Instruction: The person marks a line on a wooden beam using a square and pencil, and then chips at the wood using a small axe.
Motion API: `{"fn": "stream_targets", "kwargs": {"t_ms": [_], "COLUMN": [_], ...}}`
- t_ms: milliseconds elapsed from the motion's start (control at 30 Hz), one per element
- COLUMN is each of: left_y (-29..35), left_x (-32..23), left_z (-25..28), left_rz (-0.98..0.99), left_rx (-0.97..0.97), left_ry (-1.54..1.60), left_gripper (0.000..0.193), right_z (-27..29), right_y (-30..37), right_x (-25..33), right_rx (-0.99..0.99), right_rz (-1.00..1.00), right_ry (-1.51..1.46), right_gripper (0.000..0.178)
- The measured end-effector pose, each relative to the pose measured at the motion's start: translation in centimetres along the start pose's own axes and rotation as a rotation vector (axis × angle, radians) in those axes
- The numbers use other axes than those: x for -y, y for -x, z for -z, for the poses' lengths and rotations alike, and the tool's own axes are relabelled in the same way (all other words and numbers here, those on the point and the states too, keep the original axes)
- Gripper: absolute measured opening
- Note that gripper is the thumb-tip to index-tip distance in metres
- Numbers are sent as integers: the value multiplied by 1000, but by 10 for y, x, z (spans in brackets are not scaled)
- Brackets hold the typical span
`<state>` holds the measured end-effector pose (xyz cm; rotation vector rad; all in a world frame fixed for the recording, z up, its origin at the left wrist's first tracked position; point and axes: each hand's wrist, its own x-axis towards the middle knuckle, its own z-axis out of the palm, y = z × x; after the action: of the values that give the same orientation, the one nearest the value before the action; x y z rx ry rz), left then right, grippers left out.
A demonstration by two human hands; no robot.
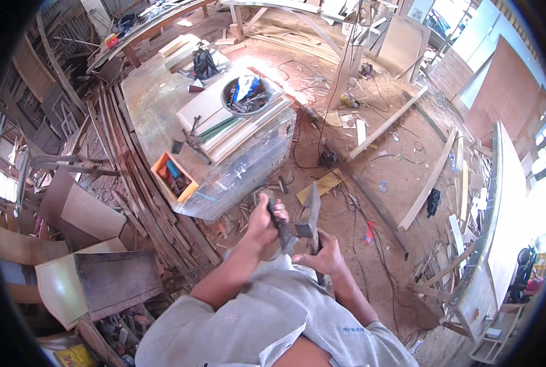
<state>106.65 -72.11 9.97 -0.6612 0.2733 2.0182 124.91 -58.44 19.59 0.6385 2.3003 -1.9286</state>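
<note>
Both hands are in front of my body. My left hand [263,222] is wrapped round a dark, worn, elongated tool [281,227] that widens at its lower end; its exact kind does not show. Close to its right, my right hand [325,254] grips the handle of a hammer [310,218] just below the head. The hammer head is grey metal, with a square face towards me and a long tapering end pointing away. A small gap shows between the two tools. My right fingers are partly hidden behind the handle.
Ahead stands a workbench [144,113] with boards, a metal basin [247,111] of tools and an orange open box [164,173]. Cables, a long plank [388,124] and wood scraps lie on the dirt floor. Wooden panels [115,278] lean at left; a long board [492,226] stands at right.
</note>
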Motion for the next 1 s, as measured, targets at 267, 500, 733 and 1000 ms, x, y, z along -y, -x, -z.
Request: {"fn": "stream_targets", "kwargs": {"t_ms": [267,500,733,1000], "left_y": [-147,-297,-428,-518], "left_x": [85,112,124,104], "left_z": [-114,-180,-294,-386], "left_rz": [151,262,312,90], "left_rx": [-128,-104,-118,-94], "left_ry": [-155,-146,-124,-144], "left_gripper": [52,54,52,50], "right_z": [113,235,362,470], "right_y": [-59,-150,-247,-361], "right_x": [-16,-10,33,50], "right_rx": [-296,-327,-311,-181], "right_rz": [65,-6,-122,39], "right_ry": [-258,-126,-110,-182], "right_gripper": [58,39,31,46]}}
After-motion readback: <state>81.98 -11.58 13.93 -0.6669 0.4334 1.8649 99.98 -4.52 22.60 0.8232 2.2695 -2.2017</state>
